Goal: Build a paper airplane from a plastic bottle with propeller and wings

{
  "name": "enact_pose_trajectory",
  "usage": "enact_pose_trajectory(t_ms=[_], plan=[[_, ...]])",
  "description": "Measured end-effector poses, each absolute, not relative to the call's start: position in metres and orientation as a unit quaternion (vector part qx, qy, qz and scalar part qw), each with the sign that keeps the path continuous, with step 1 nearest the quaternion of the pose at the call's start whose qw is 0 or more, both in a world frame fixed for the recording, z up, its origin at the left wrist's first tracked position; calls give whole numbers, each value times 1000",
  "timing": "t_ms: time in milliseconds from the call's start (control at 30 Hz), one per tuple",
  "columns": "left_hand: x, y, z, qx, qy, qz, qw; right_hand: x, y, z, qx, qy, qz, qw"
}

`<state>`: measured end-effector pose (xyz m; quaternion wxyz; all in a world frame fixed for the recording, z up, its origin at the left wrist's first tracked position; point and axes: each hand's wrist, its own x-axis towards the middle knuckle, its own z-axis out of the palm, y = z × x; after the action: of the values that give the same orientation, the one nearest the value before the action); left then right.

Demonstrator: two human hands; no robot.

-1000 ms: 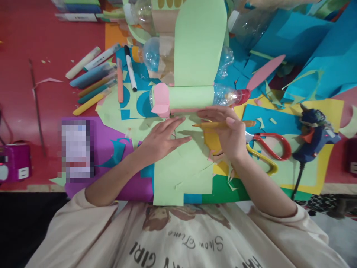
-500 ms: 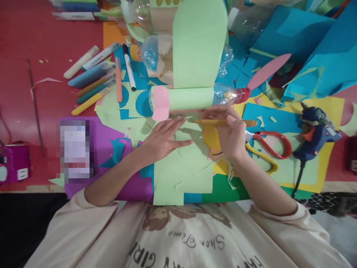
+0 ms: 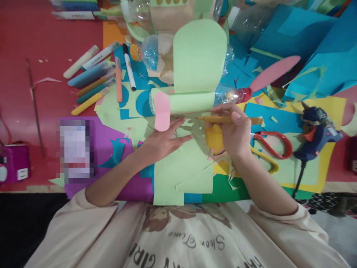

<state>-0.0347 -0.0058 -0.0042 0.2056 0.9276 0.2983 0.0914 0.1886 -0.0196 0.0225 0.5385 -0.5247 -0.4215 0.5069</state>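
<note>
My left hand (image 3: 163, 140) lies flat, fingers spread, on a light green paper sheet (image 3: 184, 167). My right hand (image 3: 233, 130) grips a yellow pencil (image 3: 223, 119) that points left, its tip just below a plastic bottle plane. That bottle plane (image 3: 192, 101) is wrapped in green paper and has a tall green wing (image 3: 199, 56), a pink tail flap (image 3: 162, 111) and a pink propeller blade (image 3: 275, 70) at its red cap. The bottle lies on its side just beyond both hands.
Red and yellow scissors (image 3: 267, 147) and a blue glue gun (image 3: 316, 130) lie to the right. Markers and pencils (image 3: 95, 80) are scattered at the upper left on the red floor. Blue paper sheets (image 3: 306, 41) and clear bottles (image 3: 150, 52) are piled behind. A purple sheet (image 3: 106, 149) lies left.
The bottle plane has rolled: its green wing tipped lower, the pink tail flap swung down and the pink blade moved right. My right hand with the pencil shifted slightly right.
</note>
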Motion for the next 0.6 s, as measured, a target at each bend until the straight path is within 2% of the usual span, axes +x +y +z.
enact_pose_trajectory(t_ms=[133, 333, 600], plan=[[-36, -3, -5, 924, 300, 127, 201, 188, -24, 24, -512, -443, 506, 535], [-35, -3, -6, 912, 313, 146, 220, 176, -21, 25, -539, -545, 474, 433], [-35, -2, -1, 905, 309, 134, 258, 165, -20, 28, -543, -579, 471, 385]])
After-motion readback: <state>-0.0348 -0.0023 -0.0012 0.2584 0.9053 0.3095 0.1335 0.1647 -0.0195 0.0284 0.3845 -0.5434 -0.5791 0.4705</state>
